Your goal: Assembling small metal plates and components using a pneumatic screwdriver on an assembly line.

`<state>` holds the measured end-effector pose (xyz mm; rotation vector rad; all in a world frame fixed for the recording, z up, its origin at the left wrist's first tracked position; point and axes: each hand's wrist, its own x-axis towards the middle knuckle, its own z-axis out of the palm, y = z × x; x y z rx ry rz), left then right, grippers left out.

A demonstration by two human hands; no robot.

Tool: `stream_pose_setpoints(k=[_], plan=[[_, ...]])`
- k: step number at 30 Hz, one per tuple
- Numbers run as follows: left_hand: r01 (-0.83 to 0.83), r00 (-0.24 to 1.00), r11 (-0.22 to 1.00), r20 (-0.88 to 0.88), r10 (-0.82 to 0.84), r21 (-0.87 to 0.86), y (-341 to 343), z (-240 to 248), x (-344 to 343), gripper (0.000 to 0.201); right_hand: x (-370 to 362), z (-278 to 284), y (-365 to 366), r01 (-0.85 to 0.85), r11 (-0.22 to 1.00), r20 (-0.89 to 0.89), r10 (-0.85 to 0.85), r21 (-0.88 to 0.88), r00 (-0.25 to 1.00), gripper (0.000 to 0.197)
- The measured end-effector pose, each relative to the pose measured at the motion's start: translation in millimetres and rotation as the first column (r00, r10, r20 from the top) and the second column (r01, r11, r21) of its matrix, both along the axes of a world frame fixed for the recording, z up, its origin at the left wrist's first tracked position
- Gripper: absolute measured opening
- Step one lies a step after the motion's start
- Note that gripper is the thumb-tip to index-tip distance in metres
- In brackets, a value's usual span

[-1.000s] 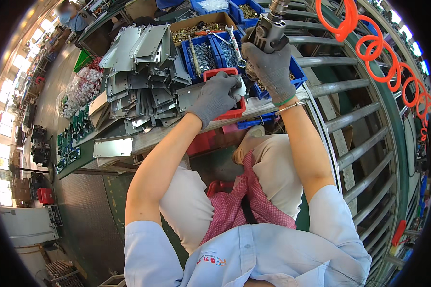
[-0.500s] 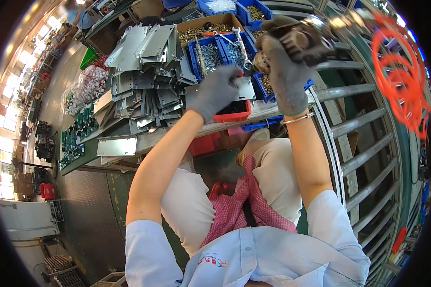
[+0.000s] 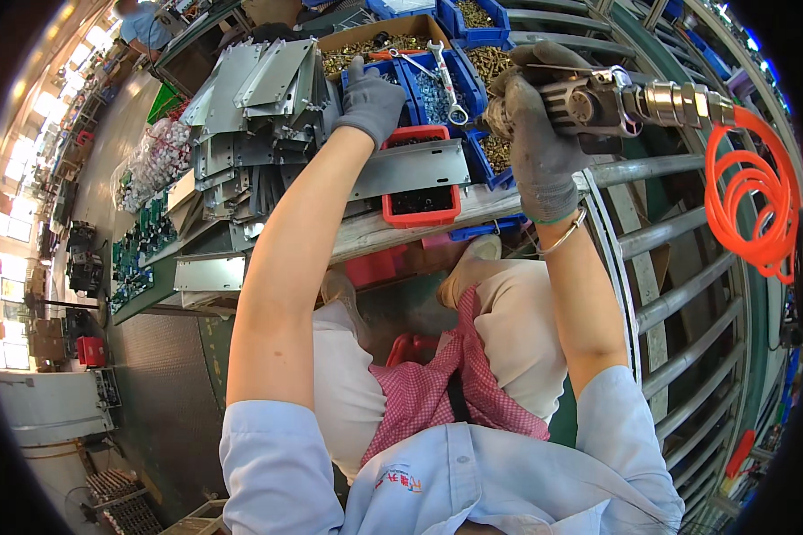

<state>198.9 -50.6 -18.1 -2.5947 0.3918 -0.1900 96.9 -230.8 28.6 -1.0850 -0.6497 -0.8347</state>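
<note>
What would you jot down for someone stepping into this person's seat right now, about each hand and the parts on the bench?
Left hand, gloved, reaches up over the red bin toward the blue bins of small hardware; whether it holds anything cannot be told.
Right hand, gloved, grips the air screwdriver, lifted clear of the bench, its orange coiled hose hanging to the right.
A grey metal plate lies across the red bin. More plates are in the stack to the left.
Done: tool in hand, plate in place. Left: whether the plate is fastened cannot be seen.

Matt grey sheet-metal bracket (image 3: 408, 169), knit-cloth gloves (image 3: 370, 100)
</note>
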Motion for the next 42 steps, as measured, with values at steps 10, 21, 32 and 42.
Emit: stream_pose_setpoints(k=[10, 21, 32, 42], plan=[[0.156, 0.981, 0.986, 0.122, -0.149, -0.054, 11.1, -0.6, -5.6, 0.017, 1.3, 0.6, 11.7, -0.003, 0.994, -0.036, 0.007, 0.106, 0.999, 0.027], [0.319, 0.93, 0.518, 0.367, -0.011, -0.793, -2.7, 8.9, -59.2, 0.007, 2.8, 1.9, 19.3, 0.131, 0.991, 0.035, -0.131, -0.023, 0.991, 0.025], [-0.406, 0.821, -0.913, -0.455, -0.344, -0.043, 20.5, -3.9, -121.3, 0.011, -6.6, 10.8, 35.6, -0.053, 0.937, -0.183, 0.123, 0.347, 0.975, 0.024], [-0.409, 0.838, -0.903, -0.337, -0.429, 0.131, 18.4, 7.7, -126.4, 0.017, -5.0, 6.0, 44.0, -0.133, 0.949, -0.213, 0.198, 0.286, 0.957, 0.02]])
